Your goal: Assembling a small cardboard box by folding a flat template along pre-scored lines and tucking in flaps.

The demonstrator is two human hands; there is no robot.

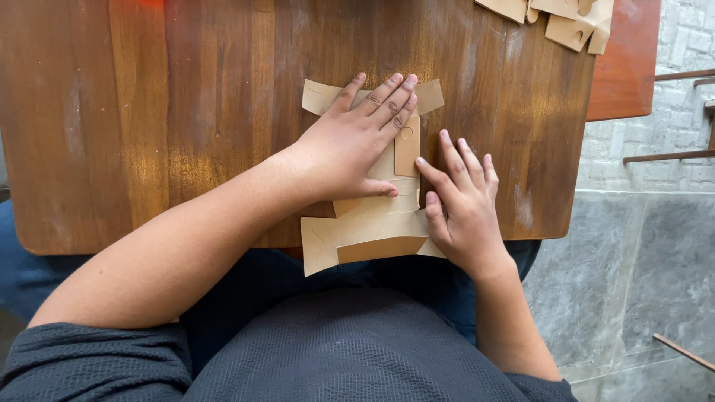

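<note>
Occlusions and crops, head view

Left hand (350, 145) lies flat over the middle of the flat brown cardboard box blank (365, 231), hiding its centre panels. Right hand (462, 205) covers the blank's right edge. Stack of tan cardboard cutouts (570, 22) is cut off by the top edge. Dark wooden table (149, 112) runs out past top and left.

A dark wooden counter (186, 112) with a glossy, scuffed top is seen from above. A flat brown cardboard cutout (372, 223) is laid on it, overhanging the near edge. A heap of similar cardboard pieces (566, 18) is placed at the far right corner.
</note>
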